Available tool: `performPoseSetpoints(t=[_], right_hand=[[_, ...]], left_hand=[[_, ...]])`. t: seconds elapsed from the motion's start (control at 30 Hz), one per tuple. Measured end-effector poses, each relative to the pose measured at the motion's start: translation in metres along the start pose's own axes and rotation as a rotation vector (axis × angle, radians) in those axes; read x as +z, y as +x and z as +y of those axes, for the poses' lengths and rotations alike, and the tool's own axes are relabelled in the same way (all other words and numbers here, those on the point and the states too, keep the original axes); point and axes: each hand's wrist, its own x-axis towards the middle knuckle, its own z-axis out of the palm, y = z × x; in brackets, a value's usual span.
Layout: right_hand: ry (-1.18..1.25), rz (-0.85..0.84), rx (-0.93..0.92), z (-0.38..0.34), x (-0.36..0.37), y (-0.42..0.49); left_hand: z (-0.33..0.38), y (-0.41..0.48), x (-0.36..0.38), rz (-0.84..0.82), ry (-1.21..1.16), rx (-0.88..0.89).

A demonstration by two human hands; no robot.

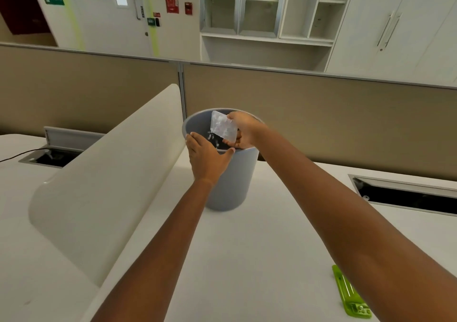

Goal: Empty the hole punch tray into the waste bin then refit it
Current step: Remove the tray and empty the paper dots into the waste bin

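A grey round waste bin [235, 181] stands on the white desk. My right hand [243, 130] holds the clear plastic hole punch tray [222, 126] tilted over the bin's mouth, and small paper bits are falling from its lower edge into the bin. My left hand [206, 159] rests flat against the bin's near rim and wall, fingers spread. The lime green hole punch [350, 297] lies on the desk at the lower right, partly hidden behind my right forearm.
A cream curved divider panel [103, 183] runs along the left of the desk [247, 260]. Open cable hatches sit at the far left [49, 157] and at the right [405, 198]. A beige partition wall [321, 114] closes the desk's far side.
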Motion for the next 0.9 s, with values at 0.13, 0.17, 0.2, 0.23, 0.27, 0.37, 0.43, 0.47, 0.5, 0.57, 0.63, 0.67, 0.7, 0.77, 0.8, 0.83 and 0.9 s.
performPoseSetpoints(t=[0.13,0.17,0.2,0.23,0.27,0.37,0.43,0.47,0.5,0.57,0.63,0.67,0.7,0.77,0.8,0.83,0.9], right_hand=[[-0.357,0.024,-0.093,0.001,0.016,0.004],[-0.424,0.021,-0.105,0.002,0.018,0.004],[-0.484,0.016,-0.11,0.003,0.019,0.003],[-0.539,0.013,-0.118,0.005,0.019,0.003],[-0.596,0.005,-0.127,0.006,0.017,0.003],[-0.733,-0.059,-0.15,0.006,0.013,0.003],[-0.727,-0.015,-0.162,0.005,0.01,0.004],[-0.722,0.006,-0.167,0.006,0.009,0.005],[-0.729,0.012,-0.176,0.006,0.009,0.006],[-0.736,-0.008,-0.188,0.008,0.007,0.007],[-0.68,0.003,-0.207,0.007,0.004,0.007],[-0.619,0.024,-0.218,0.006,0.001,0.007],[-0.539,0.042,-0.222,0.005,-0.002,0.008],[-0.314,0.025,-0.21,0.003,-0.012,0.006],[-0.174,-0.029,-0.195,0.004,-0.017,0.004],[-0.022,-0.098,-0.178,0.005,-0.023,0.0],[0.261,-0.206,-0.138,0.009,-0.037,-0.008]], left_hand=[[-0.002,0.0,0.002,0.023,-0.02,-0.002],[-0.003,-0.001,0.002,0.033,-0.021,0.002],[-0.003,-0.001,0.003,0.04,-0.023,0.003],[-0.003,-0.001,0.004,0.043,-0.024,0.001],[-0.004,-0.001,0.004,0.041,-0.021,-0.002],[-0.004,-0.002,0.005,0.032,-0.004,-0.002],[-0.004,-0.002,0.005,0.033,-0.002,-0.002],[-0.004,-0.002,0.005,0.034,-0.001,-0.002],[-0.004,-0.002,0.004,0.033,0.003,0.0],[-0.004,-0.003,0.004,0.03,0.01,0.006],[-0.004,-0.003,0.003,0.03,0.002,0.01],[-0.004,-0.003,0.003,0.028,-0.008,0.01],[-0.004,-0.003,0.003,0.025,-0.016,0.008],[-0.004,-0.003,0.002,0.017,-0.027,0.002],[-0.004,-0.004,0.002,0.017,-0.032,0.0],[-0.004,-0.004,0.002,0.018,-0.038,0.002],[-0.004,-0.005,0.003,0.019,-0.049,0.006]])
